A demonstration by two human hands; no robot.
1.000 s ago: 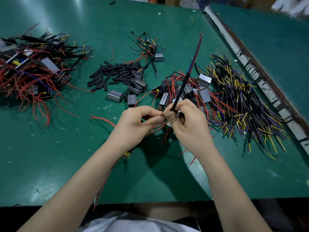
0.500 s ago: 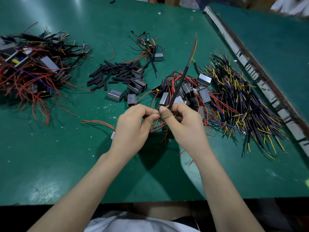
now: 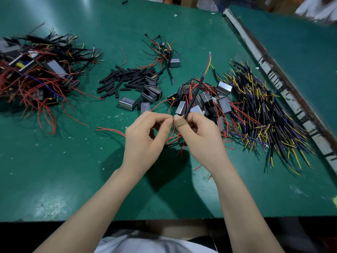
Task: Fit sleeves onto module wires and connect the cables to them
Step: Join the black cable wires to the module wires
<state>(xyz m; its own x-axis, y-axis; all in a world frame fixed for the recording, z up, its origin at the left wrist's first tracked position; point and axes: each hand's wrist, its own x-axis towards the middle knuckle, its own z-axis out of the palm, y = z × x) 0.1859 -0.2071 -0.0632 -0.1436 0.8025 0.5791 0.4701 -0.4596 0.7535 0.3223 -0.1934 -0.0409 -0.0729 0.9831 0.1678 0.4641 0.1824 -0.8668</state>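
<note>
A: Head view first; what have the hands got?

B: The right hand (image 3: 200,136) has its thumb and curled fingers closed round the lower end of a black-jacketed cable (image 3: 194,96); the cable rises up and away from the hand over the green table top (image 3: 54,161), and red, blue and yellow cores fan out of its far tip.

A: And the left?

B: The left hand (image 3: 145,139) is curled too, thumb and forefinger pinched together at the tips, right against the right thumb; what sits between them is too small to make out, though thin red wires (image 3: 172,137) run down from that meeting point beneath both hands.

A: Where are the parts?

B: Just beyond the hands lies a cluster of small grey-and-black box modules with red leads (image 3: 204,101); a few more loose modules (image 3: 151,92) lie left of that, touching a heap of short black tubular sleeves (image 3: 125,79); to the right spreads a wide pile of black cables with yellow and purple cores (image 3: 264,114).

A: Anything further out?

B: At the far left, a tangled heap of modules with red wires and black cables (image 3: 36,73); beyond the sleeves, a single module with a knot of wires (image 3: 166,53); a taped seam (image 3: 269,73) runs along the table's right edge, with a second green surface (image 3: 300,52) beyond it.
</note>
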